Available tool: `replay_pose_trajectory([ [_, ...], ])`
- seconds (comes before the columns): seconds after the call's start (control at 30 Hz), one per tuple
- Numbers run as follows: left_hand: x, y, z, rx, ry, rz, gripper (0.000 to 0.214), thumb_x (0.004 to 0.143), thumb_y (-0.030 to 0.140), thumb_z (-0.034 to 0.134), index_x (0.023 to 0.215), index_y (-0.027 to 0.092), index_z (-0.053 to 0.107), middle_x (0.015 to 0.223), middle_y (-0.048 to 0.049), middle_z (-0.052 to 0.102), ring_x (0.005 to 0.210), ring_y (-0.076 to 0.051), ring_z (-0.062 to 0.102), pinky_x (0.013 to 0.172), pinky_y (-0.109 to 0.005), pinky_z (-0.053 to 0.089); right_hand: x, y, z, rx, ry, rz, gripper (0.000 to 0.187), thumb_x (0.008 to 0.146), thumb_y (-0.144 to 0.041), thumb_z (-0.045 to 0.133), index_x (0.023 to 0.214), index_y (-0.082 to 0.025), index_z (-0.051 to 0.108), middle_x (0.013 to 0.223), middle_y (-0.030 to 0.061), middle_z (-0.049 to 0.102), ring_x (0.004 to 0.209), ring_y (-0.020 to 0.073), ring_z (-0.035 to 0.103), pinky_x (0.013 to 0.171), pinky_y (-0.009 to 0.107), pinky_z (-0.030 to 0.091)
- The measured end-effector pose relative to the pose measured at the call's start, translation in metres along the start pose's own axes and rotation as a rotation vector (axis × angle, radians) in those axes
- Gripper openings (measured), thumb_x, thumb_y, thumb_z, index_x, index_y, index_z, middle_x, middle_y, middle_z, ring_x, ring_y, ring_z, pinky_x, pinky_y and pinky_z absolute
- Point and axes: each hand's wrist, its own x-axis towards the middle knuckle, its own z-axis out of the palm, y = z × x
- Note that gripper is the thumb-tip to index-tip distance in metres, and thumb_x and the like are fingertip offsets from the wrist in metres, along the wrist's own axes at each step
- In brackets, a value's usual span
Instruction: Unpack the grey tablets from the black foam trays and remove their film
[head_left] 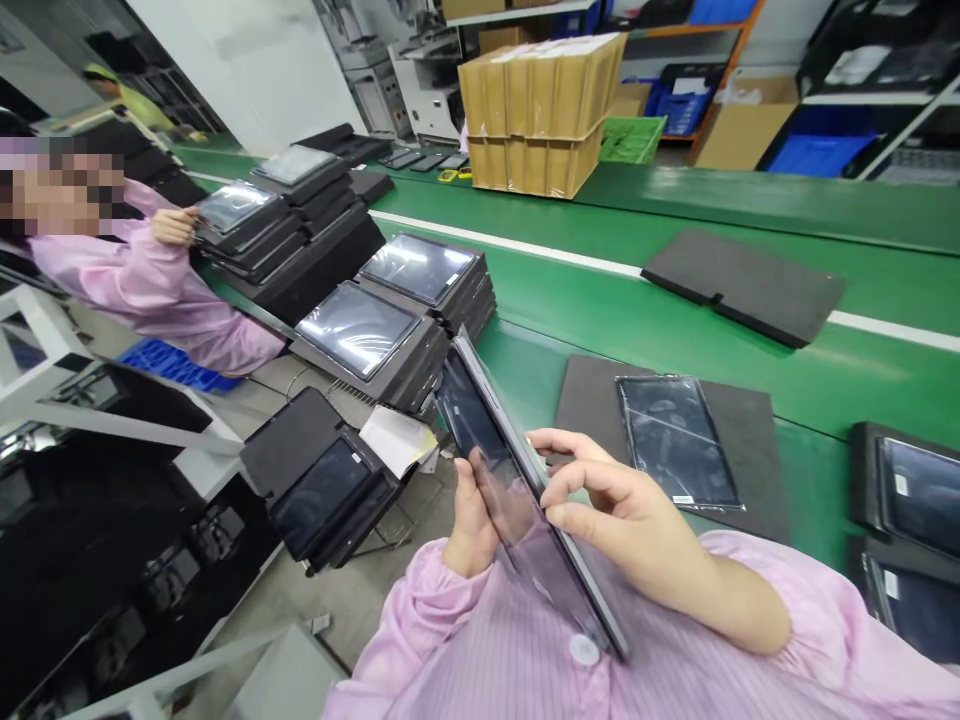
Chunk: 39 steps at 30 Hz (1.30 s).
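Note:
A dark tablet is held up on edge in front of my chest, its glossy screen facing left and its thin side edge toward me. My left hand grips its lower left side, the thumb on the screen and the other fingers hidden behind. On the side edge, my right hand has its thumb and bent fingers closed at about the middle. Just beyond the right hand, another tablet in clear film lies on a black foam sheet.
Foam trays with tablets are stacked at the left. More tablets lie at the right edge. A foam board rests on the green conveyor. Yellow crates stand behind. A co-worker's hand touches a stack.

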Motion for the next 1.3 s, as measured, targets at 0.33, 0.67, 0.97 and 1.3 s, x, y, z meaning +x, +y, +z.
replay_pose_trajectory([
  [0.33,0.002,-0.025,0.019,0.111,-0.014,-0.015,0.041,0.074,0.059,0.063,0.076,0.018,0.068,0.067,-0.0024,0.068,0.095,-0.023,0.065,0.099,-0.033,0.043,-0.009,0.001,-0.026,0.176,0.034,0.120,0.008,0.070,-0.028,0.069,0.065,-0.022,0.067,0.108,0.0062,0.065,0.109,0.0239,0.056,0.096,0.039,0.040],
  [0.67,0.004,-0.029,0.017,0.167,0.029,-0.008,0.041,0.075,0.060,0.062,0.072,0.019,0.068,0.060,-0.0003,0.065,0.079,-0.020,0.067,0.086,-0.029,0.050,-0.010,0.004,-0.029,0.332,0.069,0.161,0.012,0.066,-0.031,0.074,0.063,-0.021,0.067,0.103,0.0053,0.065,0.099,0.0209,0.060,0.090,0.035,0.045],
  [0.97,0.009,-0.031,0.010,0.165,0.047,-0.021,0.043,0.073,0.060,0.063,0.085,0.019,0.069,0.081,-0.0047,0.071,0.101,-0.024,0.064,0.098,-0.035,0.045,-0.011,0.007,-0.029,0.301,0.122,0.124,0.015,0.067,-0.033,0.074,0.065,-0.020,0.067,0.102,0.0052,0.064,0.097,0.0200,0.060,0.090,0.035,0.045],
  [1.3,0.013,-0.029,-0.005,0.192,0.108,0.103,0.036,0.074,0.055,0.066,0.082,0.019,0.067,0.084,-0.0023,0.070,0.091,-0.018,0.066,0.090,-0.027,0.049,-0.013,0.005,-0.024,0.265,0.158,0.090,0.013,0.067,-0.031,0.073,0.065,-0.021,0.065,0.101,0.0052,0.063,0.094,0.0188,0.060,0.084,0.033,0.049],
])
